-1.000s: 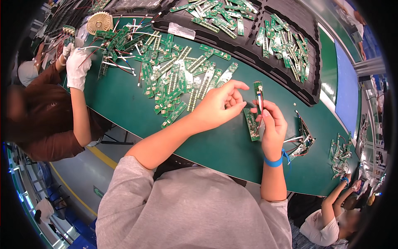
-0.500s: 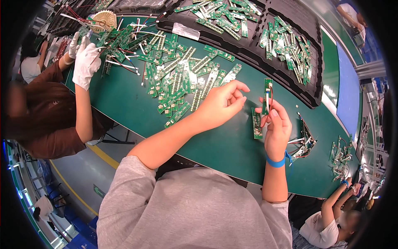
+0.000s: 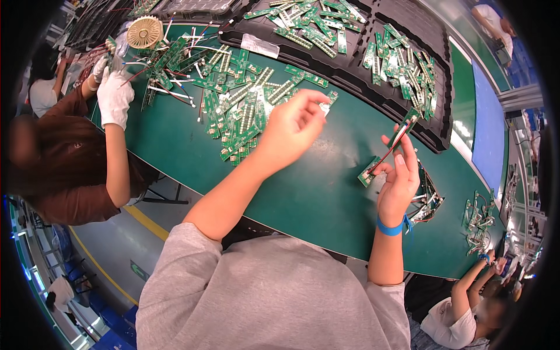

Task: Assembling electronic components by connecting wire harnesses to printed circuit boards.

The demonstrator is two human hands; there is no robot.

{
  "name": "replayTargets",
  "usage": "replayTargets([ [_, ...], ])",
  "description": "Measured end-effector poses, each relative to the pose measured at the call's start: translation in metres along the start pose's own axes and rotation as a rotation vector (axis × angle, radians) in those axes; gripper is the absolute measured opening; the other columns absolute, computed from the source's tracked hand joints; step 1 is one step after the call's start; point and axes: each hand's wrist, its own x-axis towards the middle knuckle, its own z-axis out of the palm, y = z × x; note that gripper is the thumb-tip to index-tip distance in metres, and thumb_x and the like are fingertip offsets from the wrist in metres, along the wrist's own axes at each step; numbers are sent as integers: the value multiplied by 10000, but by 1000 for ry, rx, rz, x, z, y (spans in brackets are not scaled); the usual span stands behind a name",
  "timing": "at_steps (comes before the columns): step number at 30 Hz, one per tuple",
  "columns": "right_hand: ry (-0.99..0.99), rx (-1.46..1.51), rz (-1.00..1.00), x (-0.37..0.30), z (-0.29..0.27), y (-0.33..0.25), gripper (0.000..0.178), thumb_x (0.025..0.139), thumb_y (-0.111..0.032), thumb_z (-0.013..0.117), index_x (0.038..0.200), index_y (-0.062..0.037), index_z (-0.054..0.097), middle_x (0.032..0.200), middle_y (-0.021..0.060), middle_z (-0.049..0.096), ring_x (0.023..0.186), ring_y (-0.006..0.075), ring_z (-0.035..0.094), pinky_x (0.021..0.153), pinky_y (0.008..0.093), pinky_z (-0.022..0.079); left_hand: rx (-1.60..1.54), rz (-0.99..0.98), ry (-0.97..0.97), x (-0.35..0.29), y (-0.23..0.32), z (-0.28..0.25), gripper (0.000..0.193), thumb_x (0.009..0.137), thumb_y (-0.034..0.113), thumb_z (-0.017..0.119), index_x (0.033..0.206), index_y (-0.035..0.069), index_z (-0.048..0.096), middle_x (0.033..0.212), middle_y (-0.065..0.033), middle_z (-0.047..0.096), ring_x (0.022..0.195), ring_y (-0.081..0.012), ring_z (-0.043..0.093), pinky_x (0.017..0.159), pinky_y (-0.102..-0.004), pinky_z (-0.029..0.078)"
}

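Note:
My right hand (image 3: pixel 399 181) grips a pair of narrow green circuit boards joined by red and black wires. The upper board (image 3: pixel 413 119) tilts up between the fingers; the lower board (image 3: pixel 368 172) hangs at the thumb side. My left hand (image 3: pixel 294 131) is over the right edge of the loose board pile (image 3: pixel 236 119), its fingers curled. Thumb and index finger close on a single circuit board (image 3: pixel 332 98), whose end shows past the fingertips; the rest is hidden by the hand.
Behind the pile stands a black tray (image 3: pixel 361 81) with more boards. Wired boards (image 3: pixel 430 195) lie beside my right wrist; another wired bunch (image 3: pixel 479 221) is farther right. At left, a co-worker's gloved hand (image 3: pixel 114 99) works near wired boards and a round beige fan (image 3: pixel 144 32).
My left hand has moved left and up onto the pile's edge, closing its fingers. My right hand has shifted slightly right, and the wired boards in it have tilted and spread apart.

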Motion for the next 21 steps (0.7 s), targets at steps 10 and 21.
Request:
replayTargets([
  [10, 174, -411, -190, 5, -15, 3, 331, 864, -50, 480, 1189, 11, 490, 1175, 94, 480, 771, 82, 522, 561, 186, 448, 980, 290, 25, 4, -16, 2, 456, 746, 163, 627, 1175, 73, 503, 1285, -170, 342, 1197, -359, 293, 986, -434, 255],
  [21, 114, -304, -129, 2, -11, 4, 384, 852, -58, 489, 1231, -6, 458, 1192, 110, 487, 768, 76, 527, 491, 180, 431, 972, 240, -14, 2, -21, 5, 387, 723, 69, 598, 1093, 92, 488, 1246, -122, 389, 1218, -332, 304, 994, -434, 231],
])
